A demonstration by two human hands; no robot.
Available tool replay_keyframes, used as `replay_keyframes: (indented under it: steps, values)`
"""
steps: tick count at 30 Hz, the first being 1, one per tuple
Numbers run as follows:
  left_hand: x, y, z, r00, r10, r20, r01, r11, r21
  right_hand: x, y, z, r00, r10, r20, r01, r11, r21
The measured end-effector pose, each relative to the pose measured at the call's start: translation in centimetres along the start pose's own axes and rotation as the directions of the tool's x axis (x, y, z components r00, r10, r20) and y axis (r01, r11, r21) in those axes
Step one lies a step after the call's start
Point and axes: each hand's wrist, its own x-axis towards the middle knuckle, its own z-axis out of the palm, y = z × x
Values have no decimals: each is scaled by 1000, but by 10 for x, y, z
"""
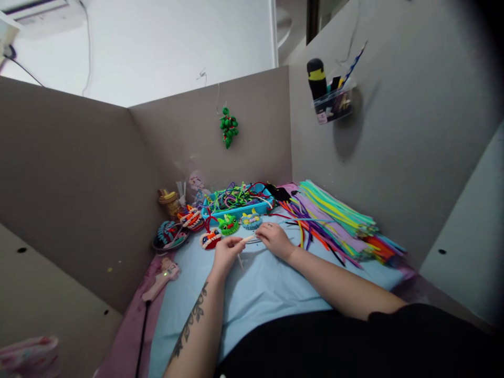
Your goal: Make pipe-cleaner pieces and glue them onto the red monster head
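My left hand (226, 256) and my right hand (274, 240) are close together above the light blue cloth (268, 289). Between their fingertips they pinch a white pipe cleaner (248, 239), which looks thicker there, perhaps wound; a thin white end hangs below my left hand. Just beyond my hands lie small fuzzy animal heads: a red and white one (210, 239), a green one (228, 224) and a pale blue one (252, 219). The fingers partly hide the piece between them.
Behind stands a blue basket (212, 213) of tangled pipe cleaners. Bundled pipe cleaners (334, 210) lie right. At left are a bowl (157, 247) of fuzzy pieces and a corded pink glue gun (162, 278). Grey partitions enclose the table; a clear box (334, 107) hangs right.
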Motion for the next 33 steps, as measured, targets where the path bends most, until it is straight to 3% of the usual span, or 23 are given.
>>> replay_keyframes:
  steps: [8, 16, 23, 29, 33]
  values:
    - [4, -5, -1, 976, 209, -54, -193, 958, 212, -2, -8, 2, 998, 54, 39, -54, 999, -1]
    - [-4, 6, 1, 924, 375, 67, -371, 845, 385, -2, -14, 4, 994, -19, 108, 17, 1000, 25]
    - [-7, 7, 9, 932, 357, 62, -341, 809, 478, -4, -12, 8, 991, -82, 104, 85, 996, -31]
    - [-1, -2, 14, 968, 249, 23, -232, 859, 457, -2, -19, 7, 986, -134, 98, 144, 984, -108]
    - [0, -1, 12, 969, 246, 21, -231, 873, 429, -1, -22, 5, 990, -121, 76, 129, 985, -112]
